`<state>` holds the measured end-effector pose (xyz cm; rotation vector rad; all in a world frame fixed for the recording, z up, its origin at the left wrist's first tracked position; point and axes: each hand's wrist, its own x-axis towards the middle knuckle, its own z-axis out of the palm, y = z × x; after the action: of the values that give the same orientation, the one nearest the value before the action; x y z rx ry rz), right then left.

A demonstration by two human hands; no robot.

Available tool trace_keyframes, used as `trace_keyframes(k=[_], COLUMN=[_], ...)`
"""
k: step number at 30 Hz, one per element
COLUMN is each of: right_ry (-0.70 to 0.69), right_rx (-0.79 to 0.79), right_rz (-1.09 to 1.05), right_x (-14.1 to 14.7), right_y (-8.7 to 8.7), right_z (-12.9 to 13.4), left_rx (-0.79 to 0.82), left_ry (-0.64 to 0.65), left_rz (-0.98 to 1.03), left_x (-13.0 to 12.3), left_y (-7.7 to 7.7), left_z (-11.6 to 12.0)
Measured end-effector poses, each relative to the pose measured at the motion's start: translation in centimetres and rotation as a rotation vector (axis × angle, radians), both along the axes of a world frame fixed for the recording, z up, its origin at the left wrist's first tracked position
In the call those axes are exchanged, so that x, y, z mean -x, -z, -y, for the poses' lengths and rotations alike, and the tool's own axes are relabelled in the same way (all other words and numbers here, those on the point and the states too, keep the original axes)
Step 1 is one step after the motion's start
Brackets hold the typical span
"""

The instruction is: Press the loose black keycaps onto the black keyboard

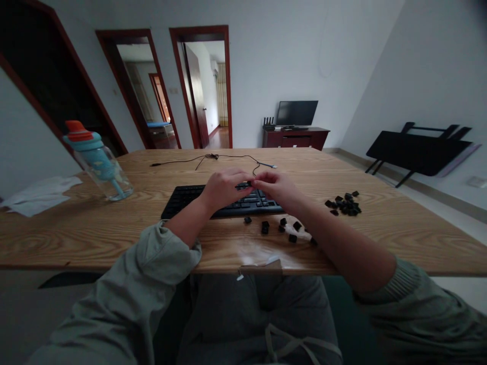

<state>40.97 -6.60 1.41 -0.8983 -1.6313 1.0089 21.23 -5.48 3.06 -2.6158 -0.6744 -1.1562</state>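
A black keyboard (182, 199) lies on the wooden table, partly covered by both hands. My left hand (227, 188) is over its middle, fingers bent and closed towards the right. My right hand (274, 186) meets it there, with thumb and forefinger pinched together. A small dark piece shows between the two sets of fingertips; which hand grips it is hard to make out. Loose black keycaps (265, 227) lie in front of the keyboard, some on a crumpled clear plastic bag (302, 233). More keycaps form a pile (347, 205) to the right.
On the left of the table (403, 223) stand a clear bottle (108, 170) with an orange and blue lid and some white tissues (40, 195). A thin black cable (213, 156) lies behind the keyboard. Clear plastic hangs at the front edge.
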Motion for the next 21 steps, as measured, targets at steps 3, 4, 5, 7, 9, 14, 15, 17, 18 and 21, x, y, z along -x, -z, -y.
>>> trace_keyframes(k=[3,4,5,7,9,14,15,17,18,21], right_ry=[0.006,0.029,0.057,0.128,0.191,0.257,0.259,0.265,0.27,0.284], right_rx=[-0.071,-0.095,-0.114,-0.149,-0.194,-0.277,-0.289,-0.312,-0.321,-0.332], right_rz=[0.067,0.101,0.137,0.203,0.26,0.349,0.351,0.351,0.353,0.375], right_x=[-0.5,-0.7,-1.0,-1.5,-1.9,-2.3,-2.4,-2.5,-2.6,-2.7], right_y=[0.5,0.6,0.7,0.7,0.5,0.3,0.3,0.4,0.4,0.2], right_z=[-0.2,-0.3,-0.3,-0.3,-0.3,-0.3,-0.3,-0.3,-0.3,-0.2], left_rx=[0.131,0.204,0.281,0.415,0.493,0.516,0.522,0.549,0.564,0.589], left_ry=[-0.066,-0.108,-0.153,-0.216,-0.22,-0.173,-0.176,-0.191,-0.198,-0.205], left_rz=[0.007,-0.011,-0.041,-0.128,-0.21,-0.314,-0.322,-0.325,-0.319,-0.29], left_x=[1.1,1.7,2.3,3.4,4.1,4.2,4.2,4.1,4.2,4.1], left_y=[0.3,0.5,0.7,1.4,2.1,2.6,2.5,2.2,2.1,1.9], left_z=[-1.1,-1.6,-2.3,-3.6,-4.7,-5.5,-5.3,-5.0,-4.8,-4.4])
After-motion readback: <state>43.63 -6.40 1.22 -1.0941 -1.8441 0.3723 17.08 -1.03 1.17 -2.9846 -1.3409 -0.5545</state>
